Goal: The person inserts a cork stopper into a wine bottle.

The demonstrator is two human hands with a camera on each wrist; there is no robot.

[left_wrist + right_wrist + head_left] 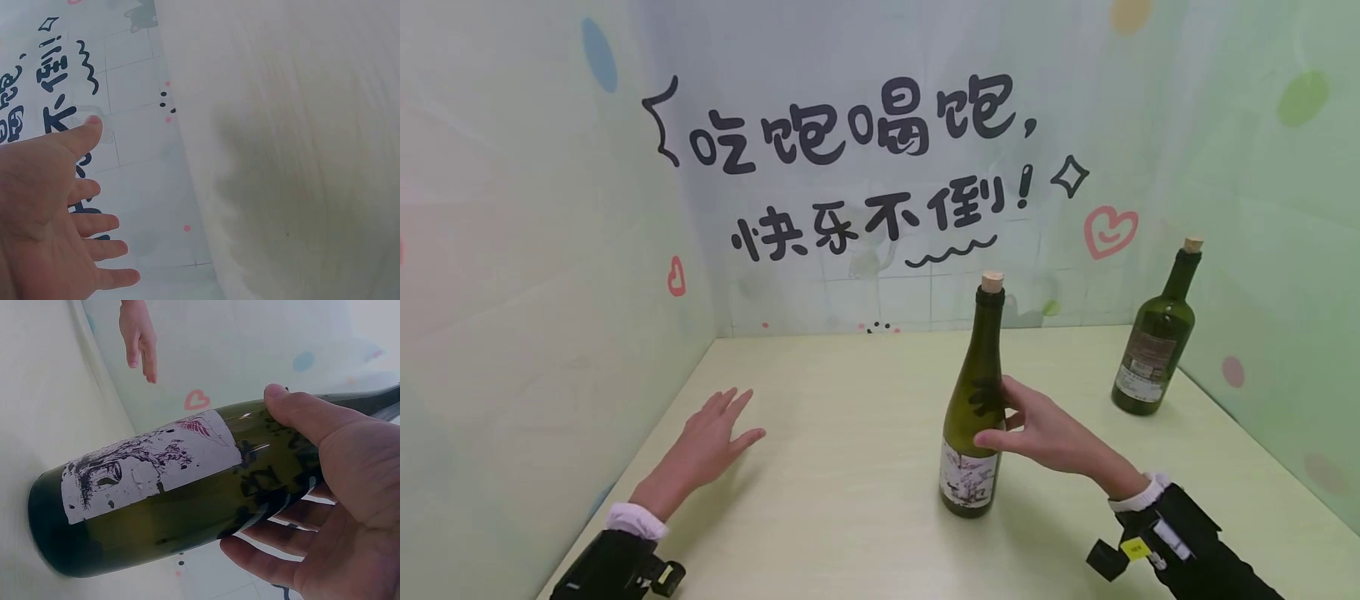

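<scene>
A green glass wine bottle (pixel 972 417) with a cork in its neck and a white, branch-patterned label is near the middle of the table. My right hand (pixel 1048 429) holds it around the body above the label, coming from the right. In the right wrist view, the thumb lies along one side of the bottle (pixel 150 515) and the fingers pass behind it, partly hidden. My left hand (pixel 703 446) hovers over the table's left side with spread fingers, holding nothing. The left wrist view shows that hand (pixel 47 212) with its thumb and fingers extended.
A second corked green wine bottle (pixel 1153 350), with a dark and white label, stands at the back right near the side wall. Printed walls (pixel 880 283) enclose the pale wooden table (pixel 835 467) at the back, left and right.
</scene>
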